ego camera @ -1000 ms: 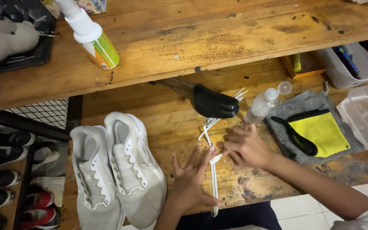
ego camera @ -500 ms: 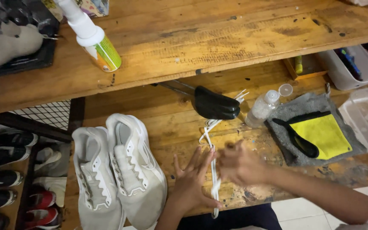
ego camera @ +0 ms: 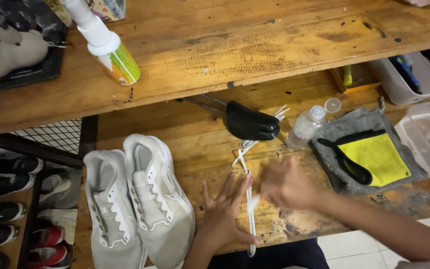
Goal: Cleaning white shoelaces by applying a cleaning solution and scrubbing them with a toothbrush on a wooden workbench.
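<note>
A long white shoelace [ego camera: 249,201] lies stretched along the wooden workbench [ego camera: 195,144], running from a black shoe tree [ego camera: 251,122] toward the front edge. My left hand [ego camera: 222,211] rests flat on the bench with fingers spread, its thumb and fingertips against the lace. My right hand [ego camera: 287,183] is blurred with motion just right of the lace, near its middle; whether it grips the lace is unclear. A pair of pale grey sneakers [ego camera: 138,199] without laces sits to the left of my left hand.
A clear small bottle [ego camera: 305,125] stands by a grey towel [ego camera: 362,149] holding a yellow cloth [ego camera: 376,157]. Plastic bins [ego camera: 426,134] sit at the right. On the upper shelf stands a white spray bottle [ego camera: 105,45]. Shoes fill a rack [ego camera: 11,204] at lower left.
My right hand has moved down along the lace and back slightly up, blurring. The left hand stays flat on the bench. The lace has shifted a little.
</note>
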